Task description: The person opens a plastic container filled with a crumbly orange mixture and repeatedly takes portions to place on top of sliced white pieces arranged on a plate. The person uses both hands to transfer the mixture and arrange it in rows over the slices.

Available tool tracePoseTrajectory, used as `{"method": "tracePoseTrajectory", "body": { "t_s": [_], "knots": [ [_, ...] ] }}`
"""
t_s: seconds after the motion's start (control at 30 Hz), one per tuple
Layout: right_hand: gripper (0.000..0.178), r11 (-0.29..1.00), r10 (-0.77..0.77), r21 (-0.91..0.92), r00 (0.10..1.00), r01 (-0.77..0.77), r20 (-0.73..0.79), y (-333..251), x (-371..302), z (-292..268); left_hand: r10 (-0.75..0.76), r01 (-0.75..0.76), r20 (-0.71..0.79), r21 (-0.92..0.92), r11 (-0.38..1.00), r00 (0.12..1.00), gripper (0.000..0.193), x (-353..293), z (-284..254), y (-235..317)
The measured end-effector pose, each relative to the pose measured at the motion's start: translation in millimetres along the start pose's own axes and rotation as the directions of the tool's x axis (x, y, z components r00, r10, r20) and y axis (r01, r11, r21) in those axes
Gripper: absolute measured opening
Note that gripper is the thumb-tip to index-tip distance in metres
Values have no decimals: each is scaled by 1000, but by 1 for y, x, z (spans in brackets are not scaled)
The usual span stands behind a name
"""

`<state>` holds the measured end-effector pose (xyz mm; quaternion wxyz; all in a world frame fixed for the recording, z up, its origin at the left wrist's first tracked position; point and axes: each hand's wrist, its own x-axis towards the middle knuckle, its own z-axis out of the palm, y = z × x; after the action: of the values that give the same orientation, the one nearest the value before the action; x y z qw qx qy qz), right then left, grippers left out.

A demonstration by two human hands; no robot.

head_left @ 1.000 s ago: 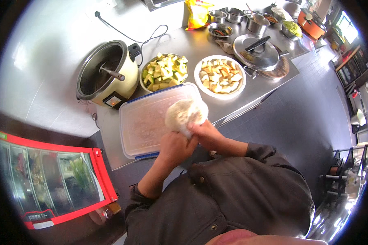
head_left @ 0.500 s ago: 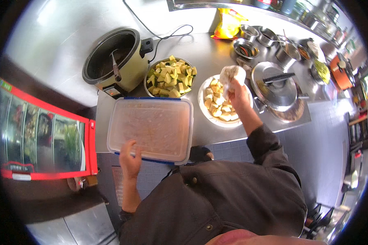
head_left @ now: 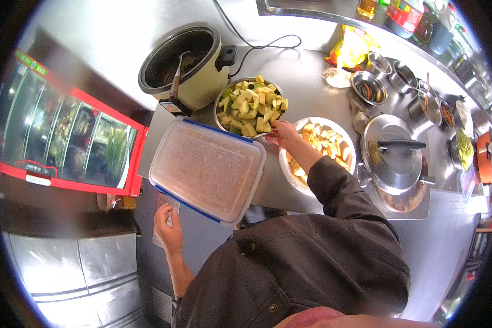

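Touching the bowl (head_left: pixel 217 117) of yellow-green chunks (head_left: pixel 249 106), toward the back edge of the bench (head_left: pixel 306 87), with bent-fingered right hand (head_left: pixel 283 134); cannot tell whether gripping. Holding left hand (head_left: pixel 168 228) half-curled, apparently empty, just off the front left corner, near the tub (head_left: pixel 208 169).

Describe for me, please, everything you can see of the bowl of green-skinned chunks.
The bowl is round, with a thin, shiny rim that looks like metal. It is heaped with pale yellow-green cut chunks, some showing green skin. It appears upright on the steel-looking counter, between the cream cooker and the white bowl, just beyond the lidded plastic container. The right grip is at its near right rim, apparently touching it. Its underside is hidden.
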<state>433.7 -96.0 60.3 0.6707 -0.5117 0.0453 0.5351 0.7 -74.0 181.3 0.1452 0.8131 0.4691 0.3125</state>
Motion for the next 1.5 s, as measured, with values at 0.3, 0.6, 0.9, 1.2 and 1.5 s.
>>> {"method": "tracePoseTrajectory", "body": {
  "t_s": [0.3, 0.6, 0.9, 1.2, 1.5],
  "knots": [
    [26, 975, -94, 179, 974, 131, -204, -10, 11, 3, -61, 61, -40, 0, 998, 997, 13, -1, 4, 5],
    [21, 943, -195, 233, 962, 237, -190, -76, 83, -73, -153, 153, 4, -75, 985, 988, 18, 2, 6, -16],
    [17, 980, -144, -126, 987, 153, 74, 47, -112, -21, -192, 174, -220, -98, 980, 956, 45, 113, 48, -139],
    [37, 950, 42, -311, 999, -32, 26, 84, -189, 31, -377, 408, 163, -466, 785, 912, 52, 129, 81, -146],
    [45, -126, -487, -856, 720, 502, 494, -13, -72, 69, -494, 607, 602, -776, -174, 627, 43, 7, 76, -108]
  ]
}}
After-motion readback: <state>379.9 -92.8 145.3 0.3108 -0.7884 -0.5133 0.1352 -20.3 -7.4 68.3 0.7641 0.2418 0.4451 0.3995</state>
